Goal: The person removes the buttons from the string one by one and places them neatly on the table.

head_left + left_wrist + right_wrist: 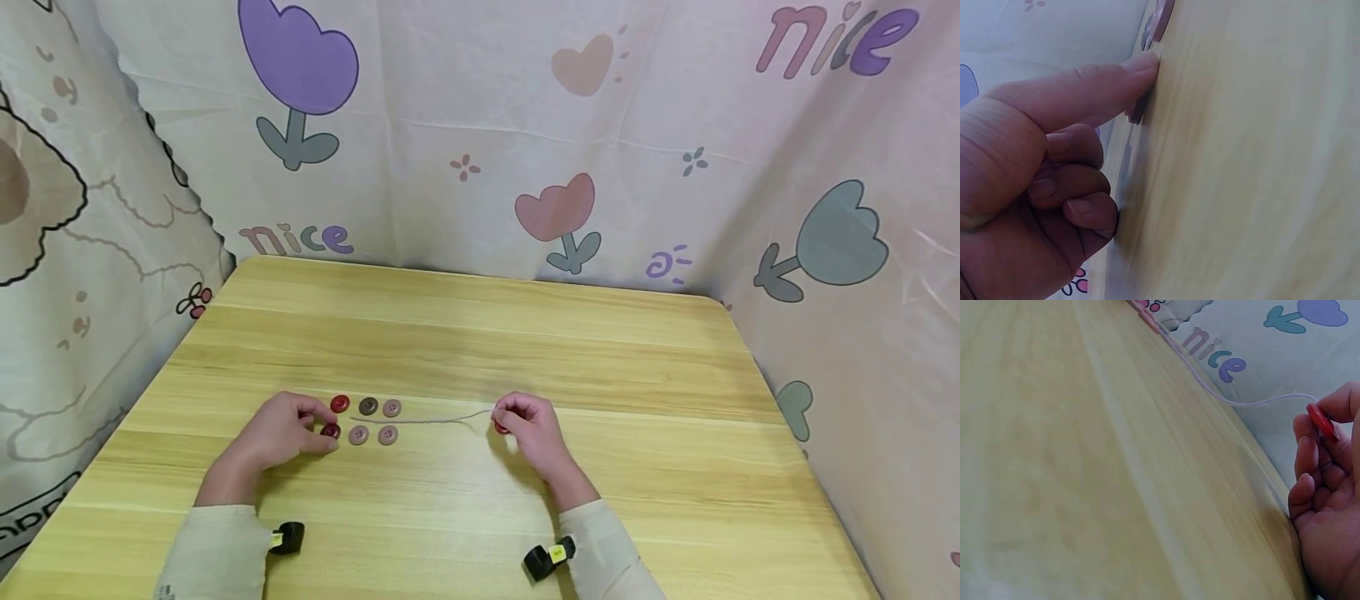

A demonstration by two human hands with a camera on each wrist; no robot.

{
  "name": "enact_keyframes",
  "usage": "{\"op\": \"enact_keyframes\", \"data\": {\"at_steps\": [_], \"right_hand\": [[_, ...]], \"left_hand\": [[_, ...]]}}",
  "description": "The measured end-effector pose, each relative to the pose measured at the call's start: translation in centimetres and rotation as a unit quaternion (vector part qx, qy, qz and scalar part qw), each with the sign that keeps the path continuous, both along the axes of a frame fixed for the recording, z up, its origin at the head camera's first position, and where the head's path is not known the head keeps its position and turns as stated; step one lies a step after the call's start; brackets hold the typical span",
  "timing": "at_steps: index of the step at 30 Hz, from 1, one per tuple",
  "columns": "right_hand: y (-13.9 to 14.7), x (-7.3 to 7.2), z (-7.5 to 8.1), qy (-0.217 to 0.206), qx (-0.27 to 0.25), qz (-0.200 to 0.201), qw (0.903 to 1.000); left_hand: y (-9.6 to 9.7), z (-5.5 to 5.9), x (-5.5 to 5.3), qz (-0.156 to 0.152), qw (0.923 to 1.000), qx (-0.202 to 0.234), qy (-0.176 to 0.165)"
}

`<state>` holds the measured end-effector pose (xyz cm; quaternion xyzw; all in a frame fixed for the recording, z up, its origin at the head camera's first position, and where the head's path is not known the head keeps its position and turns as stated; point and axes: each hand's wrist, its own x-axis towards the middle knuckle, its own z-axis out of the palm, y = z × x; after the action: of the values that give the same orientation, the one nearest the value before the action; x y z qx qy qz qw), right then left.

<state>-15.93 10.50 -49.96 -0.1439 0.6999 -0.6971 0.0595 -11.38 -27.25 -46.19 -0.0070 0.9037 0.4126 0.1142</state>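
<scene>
My right hand [534, 429] pinches a red button [1321, 422] between thumb and forefinger, above the tabletop. From that button a thin pale cord [431, 421] runs left, its far end lying among other buttons. My left hand [281, 433] has thumb and forefinger on either side of a dark red button [331, 431] at the table surface. In the left wrist view the thumb covers much of this button [1137, 114], and the remaining fingers are curled in. Close by lie a bright red button [340, 403], a dark brown button [368, 406] and several pink buttons [358, 435].
The wooden table [465, 333] has a patterned cloth [450, 100] hanging behind it and at both sides. Each sleeve cuff carries a small black device, one at the left wrist [288, 538] and one at the right wrist [540, 562].
</scene>
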Motion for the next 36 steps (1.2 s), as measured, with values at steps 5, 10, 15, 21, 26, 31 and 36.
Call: {"op": "enact_keyframes", "data": {"at_steps": [5,10,15,21,26,31,36], "right_hand": [[0.0,0.0,0.0,-0.002,-0.002,0.000,1.0000],[0.0,0.0,-0.1,-0.004,0.000,-0.002,1.0000],[-0.1,0.0,-0.2,-0.006,-0.001,-0.003,1.0000],[-0.1,0.0,-0.2,-0.008,-0.004,-0.002,1.0000],[-0.1,0.1,-0.1,-0.007,-0.009,0.000,0.9999],[-0.1,0.1,-0.1,-0.004,-0.007,0.002,1.0000],[0.0,0.0,0.1,-0.001,-0.003,0.000,1.0000]], "left_hand": [[0.1,0.1,0.0,0.000,1.0000,-0.009,-0.001],[0.4,0.6,0.1,-0.002,0.9999,-0.014,0.002],[1.2,1.5,-0.4,-0.001,0.9999,-0.008,0.006],[2.9,2.7,-1.2,-0.007,0.9999,0.008,0.005],[4.5,3.1,-1.8,-0.024,0.9991,0.032,0.014],[6.1,3.6,-2.4,-0.030,0.9989,0.032,0.014],[7.6,3.9,-3.0,-0.054,0.9972,0.047,0.020]]}}
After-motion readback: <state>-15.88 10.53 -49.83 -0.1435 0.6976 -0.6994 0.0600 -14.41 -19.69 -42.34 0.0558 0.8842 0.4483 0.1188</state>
